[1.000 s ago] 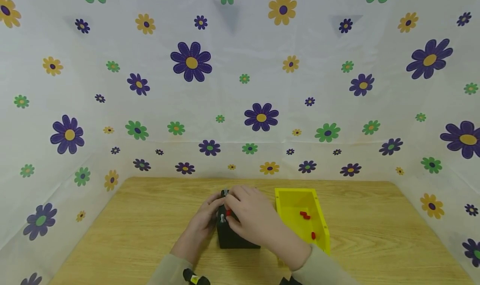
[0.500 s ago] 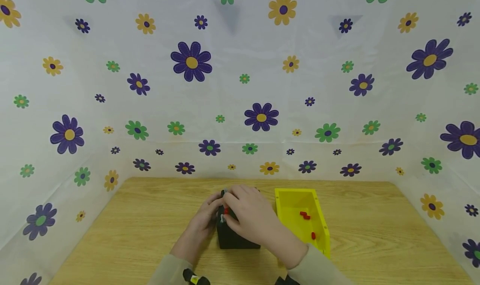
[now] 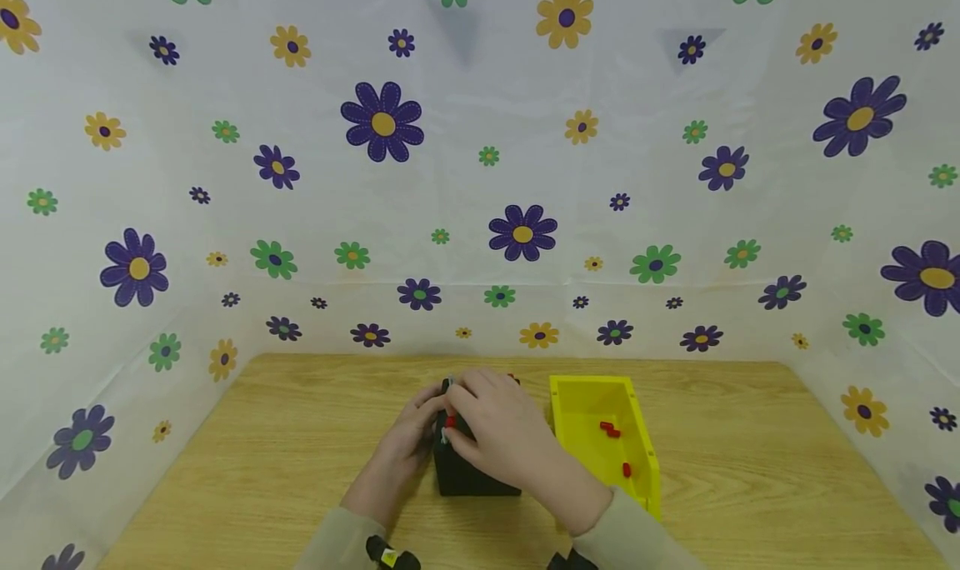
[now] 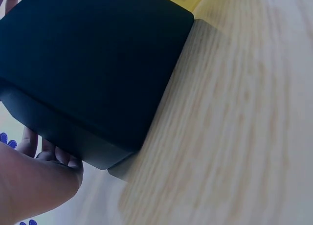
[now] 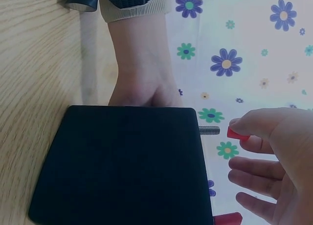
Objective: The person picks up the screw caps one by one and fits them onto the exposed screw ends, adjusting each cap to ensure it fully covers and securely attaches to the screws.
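Note:
A black box (image 3: 478,472) stands on the table, with metal threaded studs along its top. My left hand (image 3: 405,437) holds the box by its left side, its fingers reaching round the edge. Above the box, my right hand (image 3: 506,432) pinches a small red cap (image 5: 238,134) between thumb and forefinger. In the right wrist view the cap is in line with the tip of a threaded stud (image 5: 209,130), a small gap between them. The right hand's other fingers extend loosely. Another red cap (image 5: 228,219) shows at the box's top, low in that view.
Right of the box stands a yellow bin (image 3: 591,380) with several loose red caps (image 3: 627,470) inside. The wooden table (image 3: 757,462) is bounded behind and at the sides by a white flowered sheet (image 3: 480,195).
My right hand has shifted slightly left with the red cap, closer over the near stud. My left hand and the box have stayed in place.

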A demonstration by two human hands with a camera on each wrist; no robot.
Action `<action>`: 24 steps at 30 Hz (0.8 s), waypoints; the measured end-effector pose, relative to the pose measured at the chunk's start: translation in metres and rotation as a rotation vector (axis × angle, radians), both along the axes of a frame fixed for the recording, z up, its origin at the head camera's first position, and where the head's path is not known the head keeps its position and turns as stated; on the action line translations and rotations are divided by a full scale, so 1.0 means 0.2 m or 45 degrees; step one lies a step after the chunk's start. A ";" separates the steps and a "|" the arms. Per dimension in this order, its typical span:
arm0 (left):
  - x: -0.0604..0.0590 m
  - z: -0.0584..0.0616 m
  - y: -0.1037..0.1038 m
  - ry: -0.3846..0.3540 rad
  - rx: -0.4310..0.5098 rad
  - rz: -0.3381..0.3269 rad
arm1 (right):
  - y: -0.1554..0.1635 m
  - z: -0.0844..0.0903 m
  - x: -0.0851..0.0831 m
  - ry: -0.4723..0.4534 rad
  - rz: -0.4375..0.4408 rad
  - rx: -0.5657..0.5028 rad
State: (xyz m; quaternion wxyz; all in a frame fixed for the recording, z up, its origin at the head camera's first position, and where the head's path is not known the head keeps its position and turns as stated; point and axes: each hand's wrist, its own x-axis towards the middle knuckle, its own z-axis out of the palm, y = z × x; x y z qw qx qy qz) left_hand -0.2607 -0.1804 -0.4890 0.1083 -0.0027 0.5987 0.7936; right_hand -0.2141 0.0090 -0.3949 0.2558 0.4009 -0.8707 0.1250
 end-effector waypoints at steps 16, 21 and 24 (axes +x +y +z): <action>0.00 0.00 0.00 0.028 0.039 -0.026 | -0.02 -0.03 -0.01 -0.004 0.011 0.038; -0.01 -0.01 -0.01 0.061 0.065 -0.063 | -0.03 -0.03 -0.01 -0.003 -0.007 0.062; 0.00 -0.01 -0.01 0.073 0.061 -0.074 | -0.03 -0.03 -0.01 0.000 -0.009 0.063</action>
